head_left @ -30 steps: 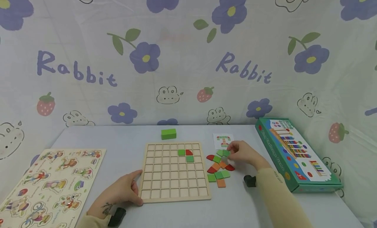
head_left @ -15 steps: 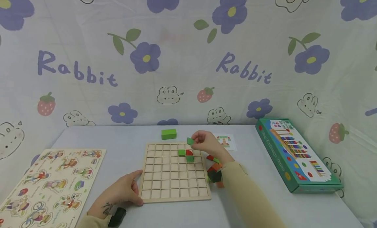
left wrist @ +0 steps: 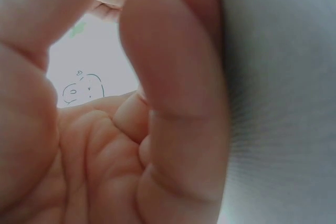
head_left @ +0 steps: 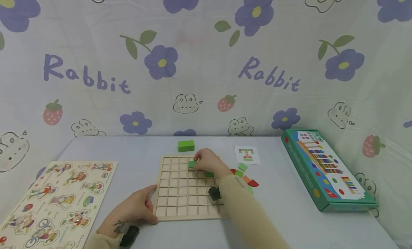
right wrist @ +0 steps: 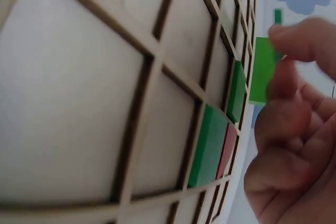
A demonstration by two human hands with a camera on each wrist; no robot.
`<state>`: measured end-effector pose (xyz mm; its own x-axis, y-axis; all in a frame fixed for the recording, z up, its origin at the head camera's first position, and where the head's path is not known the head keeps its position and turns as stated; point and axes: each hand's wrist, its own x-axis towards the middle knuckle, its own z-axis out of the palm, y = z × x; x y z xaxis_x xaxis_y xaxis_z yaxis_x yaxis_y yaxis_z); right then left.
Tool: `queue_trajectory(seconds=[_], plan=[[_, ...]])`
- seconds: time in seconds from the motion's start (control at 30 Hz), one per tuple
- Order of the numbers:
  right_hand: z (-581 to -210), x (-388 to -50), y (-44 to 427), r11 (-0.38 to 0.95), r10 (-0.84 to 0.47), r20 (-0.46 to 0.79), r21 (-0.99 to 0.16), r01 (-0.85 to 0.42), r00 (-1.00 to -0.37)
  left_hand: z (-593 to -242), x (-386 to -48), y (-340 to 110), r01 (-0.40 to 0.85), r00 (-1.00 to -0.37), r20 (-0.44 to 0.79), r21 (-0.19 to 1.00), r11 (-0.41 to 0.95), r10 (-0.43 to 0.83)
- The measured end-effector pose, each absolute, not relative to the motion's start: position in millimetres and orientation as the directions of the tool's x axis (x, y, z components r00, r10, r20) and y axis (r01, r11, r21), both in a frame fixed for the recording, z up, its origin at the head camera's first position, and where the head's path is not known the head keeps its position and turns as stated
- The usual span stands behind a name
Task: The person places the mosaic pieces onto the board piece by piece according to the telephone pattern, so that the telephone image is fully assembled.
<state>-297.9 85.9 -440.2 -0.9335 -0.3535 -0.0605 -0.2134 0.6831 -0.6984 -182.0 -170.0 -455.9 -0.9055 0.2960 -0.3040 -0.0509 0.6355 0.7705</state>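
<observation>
My right hand (head_left: 209, 162) pinches a green square tile (head_left: 192, 164) between thumb and finger, over the upper part of a wooden grid board (head_left: 180, 191). The right wrist view shows that tile (right wrist: 278, 18) on edge, apart from the grid. A green tile (right wrist: 207, 145), a red curved-edged tile (right wrist: 227, 149) and another green tile (right wrist: 237, 93) sit in cells; from the head, my right hand partly hides them. My left hand (head_left: 136, 207) rests at the board's left edge, index finger and thumb spread along it. Its other fingers (left wrist: 178, 98) are loosely bent.
Several loose green, red and orange tiles (head_left: 253, 183) lie right of the board, partly behind my sleeve. A pattern card (head_left: 239, 159) and a green block (head_left: 186, 146) lie behind. A picture puzzle board (head_left: 62, 202) is at left, a green game box (head_left: 302, 174) at right.
My right hand has brought a green tile from the loose pile leftward, past the board's upper right, to above its upper cells. The left hand stays at the board's edge.
</observation>
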Motion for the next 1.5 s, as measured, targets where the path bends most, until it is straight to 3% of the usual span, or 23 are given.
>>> queue_trajectory(seconds=[0.4,0.73,0.87,1.03,1.13,1.27,1.5], plan=[[-440,-295,74,0.837,-0.246,-0.098,-0.523,-0.16,-0.964,-453,-180,-170,-0.056,-0.903,-0.308,0.776,0.628,0.3],[-442,-294,74,0.83,-0.253,-0.097,-0.533,-0.164,-0.963,-456,-181,-169,-0.052,-0.906,-0.305,0.767,0.64,0.293],[-440,-295,81,0.783,-0.274,-0.1,-0.601,-0.161,-0.957,-456,-180,-169,-0.056,-0.906,-0.308,0.768,0.638,0.291],[-430,-302,105,0.642,-0.291,-0.067,-0.753,-0.144,-0.954,-456,-180,-170,-0.052,-0.907,-0.303,0.77,0.636,0.293],[-423,-304,128,0.597,-0.285,-0.019,-0.785,-0.162,-0.958,-456,-181,-169,-0.05,-0.908,-0.302,0.767,0.64,0.29],[-420,-304,166,0.615,-0.254,0.0,-0.772,-0.161,-0.967,-455,-181,-169,-0.053,-0.908,-0.307,0.76,0.648,0.286],[-434,-303,224,0.704,-0.165,-0.126,-0.71,-0.027,-0.978,-455,-181,-167,-0.071,-0.909,-0.32,0.749,0.658,0.266]])
